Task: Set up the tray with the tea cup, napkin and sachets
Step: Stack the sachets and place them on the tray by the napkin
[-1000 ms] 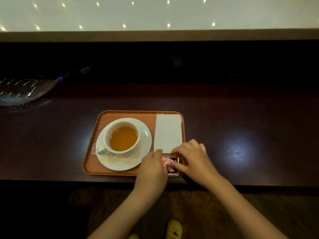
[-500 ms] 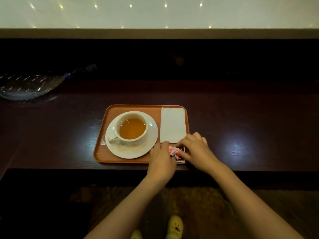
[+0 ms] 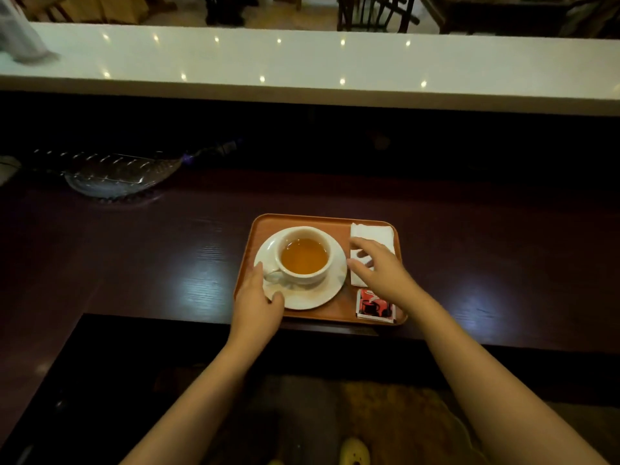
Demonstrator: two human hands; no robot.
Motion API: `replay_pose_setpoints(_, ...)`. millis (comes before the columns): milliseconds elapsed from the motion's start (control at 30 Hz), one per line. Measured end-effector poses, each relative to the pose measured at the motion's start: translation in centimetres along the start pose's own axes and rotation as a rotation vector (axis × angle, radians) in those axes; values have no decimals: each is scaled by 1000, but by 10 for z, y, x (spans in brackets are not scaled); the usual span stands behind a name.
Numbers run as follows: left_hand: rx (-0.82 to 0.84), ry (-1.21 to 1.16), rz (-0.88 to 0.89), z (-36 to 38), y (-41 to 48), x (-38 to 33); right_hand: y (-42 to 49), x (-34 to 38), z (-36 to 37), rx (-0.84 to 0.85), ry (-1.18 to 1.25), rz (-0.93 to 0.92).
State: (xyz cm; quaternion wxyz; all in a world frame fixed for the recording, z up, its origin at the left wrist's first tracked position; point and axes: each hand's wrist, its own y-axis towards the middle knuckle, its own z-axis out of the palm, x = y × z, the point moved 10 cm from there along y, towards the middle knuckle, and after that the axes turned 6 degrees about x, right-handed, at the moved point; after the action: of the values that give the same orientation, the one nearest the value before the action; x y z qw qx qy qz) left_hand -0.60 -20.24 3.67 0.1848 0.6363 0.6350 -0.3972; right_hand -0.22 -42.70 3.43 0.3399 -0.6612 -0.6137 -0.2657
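Observation:
An orange tray (image 3: 339, 315) lies near the front edge of the dark wooden counter. On its left half a white cup of amber tea (image 3: 304, 256) stands on a white saucer (image 3: 330, 286). A white napkin (image 3: 372, 231) lies along the tray's right side, and red sachets (image 3: 375, 305) rest at the near right corner. My left hand (image 3: 256, 302) holds the saucer's near-left rim between thumb and fingers. With fingers spread, my right hand (image 3: 380, 268) hovers over the napkin, reaching toward the saucer's right edge and holding nothing.
A clear glass leaf-shaped dish (image 3: 117, 176) sits at the far left of the counter (image 3: 151, 256). A raised white ledge (image 3: 302, 65) runs across the back. Chairs stand beyond it. The counter's front edge is just below the tray.
Both hands have left the sachets at the tray's near right corner. The left hand moved left onto the saucer rim; the right hand rose over the napkin. The camera view tilted up.

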Motion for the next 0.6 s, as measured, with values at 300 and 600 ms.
replay_pose_setpoints(300,40,-41,5,7,14,10,12,8,46,123,328,121)
replay_pose_setpoints(600,94,-57,61,-3,33,17,1,3,55,11,300,204)
